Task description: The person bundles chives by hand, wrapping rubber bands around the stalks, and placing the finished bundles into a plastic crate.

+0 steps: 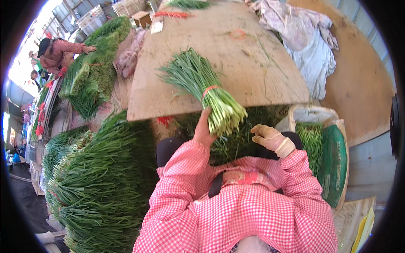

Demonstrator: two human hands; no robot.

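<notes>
My bare left hand (203, 130) is closed around the stem end of a bunch of garlic chives (201, 86). A red band (209, 90) wraps the bunch, whose pale cut ends point toward me on the right and whose green leaves lie on the wooden board (168, 101). To the right of the bunch, apart from it, my right hand (269, 137) wears a pale glove. Its fingers are loosely bent and a little apart, with nothing seen between them. Loose chives (232, 147) lie below the board's near edge, between my two hands.
A large heap of chives (101, 181) rises at my left. On the right stands a green-and-white container (333, 164) with chives inside. Cloths (299, 38) lie at the board's far right, and red ties (173, 14) at its far end. Another person (59, 52) leans over stacked chives at far left.
</notes>
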